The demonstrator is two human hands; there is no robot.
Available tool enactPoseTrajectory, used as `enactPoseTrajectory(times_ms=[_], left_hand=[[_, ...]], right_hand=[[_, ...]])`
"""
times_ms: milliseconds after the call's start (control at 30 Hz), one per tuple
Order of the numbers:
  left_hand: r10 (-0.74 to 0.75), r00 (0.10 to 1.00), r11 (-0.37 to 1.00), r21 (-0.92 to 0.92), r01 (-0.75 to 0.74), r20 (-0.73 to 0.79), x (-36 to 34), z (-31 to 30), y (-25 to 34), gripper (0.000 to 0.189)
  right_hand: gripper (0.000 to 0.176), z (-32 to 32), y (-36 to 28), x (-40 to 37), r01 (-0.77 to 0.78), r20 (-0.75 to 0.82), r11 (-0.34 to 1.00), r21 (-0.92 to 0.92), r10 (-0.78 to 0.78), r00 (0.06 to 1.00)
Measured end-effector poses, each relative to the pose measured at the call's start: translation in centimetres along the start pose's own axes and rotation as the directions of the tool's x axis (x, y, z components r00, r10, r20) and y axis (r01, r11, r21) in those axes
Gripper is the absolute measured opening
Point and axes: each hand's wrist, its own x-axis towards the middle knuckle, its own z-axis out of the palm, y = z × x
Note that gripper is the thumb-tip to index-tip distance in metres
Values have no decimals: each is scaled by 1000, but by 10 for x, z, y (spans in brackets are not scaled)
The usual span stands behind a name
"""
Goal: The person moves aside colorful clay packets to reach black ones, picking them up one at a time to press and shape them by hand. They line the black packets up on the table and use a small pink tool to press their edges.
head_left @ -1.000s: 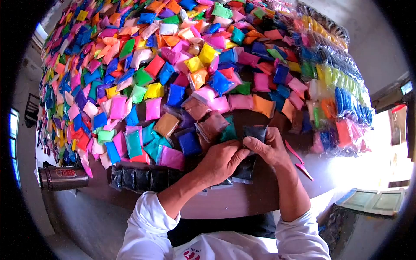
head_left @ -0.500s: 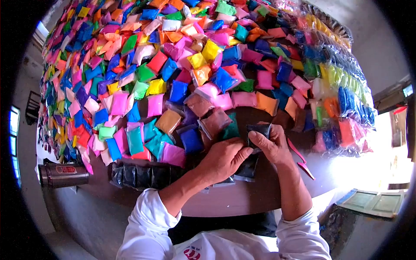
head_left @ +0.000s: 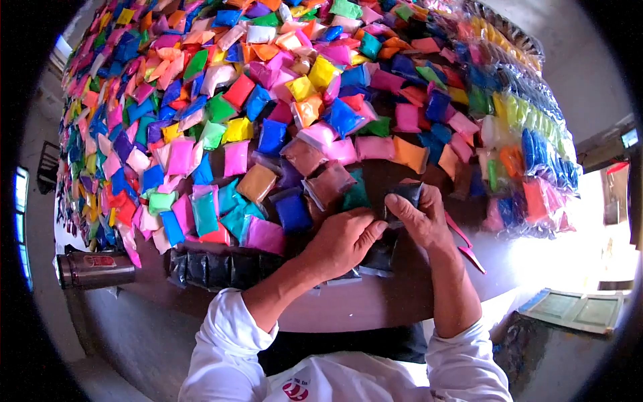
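My right hand (head_left: 425, 218) is closed on a small black packet (head_left: 405, 194), with the thumb pressed flat on its face and the fingers behind it. Close beside it, my left hand (head_left: 345, 241) has its fingers curled and its thumb at the packet's lower edge. What lies inside the left fingers is mostly hidden, but it seems to pinch the same strip. Another black packet (head_left: 378, 258) hangs just below the hands. A row of joined black packets (head_left: 221, 269) lies along the table's near edge and passes under my left forearm.
Many loose colored packets (head_left: 271, 137) cover the brown table (head_left: 368, 305). Bundled clear strips of packets (head_left: 536, 154) are stacked at the right. A slender pink-red tool (head_left: 465, 244) lies right of my right hand. A metal cup (head_left: 97, 269) stands at the left edge.
The black packet in my right hand is tilted a little differently and sits slightly lower. Both hands stay close together; the whole view has shifted slightly.
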Motion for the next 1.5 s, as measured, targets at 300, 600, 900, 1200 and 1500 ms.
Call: enactPoseTrajectory(times_ms=[300,600,900,1200,1500], left_hand=[[16,1000,1000,2,-16,-3,1,1,-1,31],[22,1000,999,-47,-22,-2,2,-1,-2,33],[77,997,997,25,-76,-29,3,5,-4,25],[212,973,974,102,-202,-95,-2,15,-13,28],[500,866,817,345,-462,-26,-15,30,6,25]], right_hand=[[27,-4,-6,-5,-57,-198,995,78,72,978],[43,-14,-21,-65,-122,-383,908,-401,-46,922],[42,28,0,-95,-318,-447,643,-697,-43,893],[32,26,24,-99,-128,-510,753,-645,-300,806],[28,11,37,-100,-94,-613,881,-464,-242,752]])
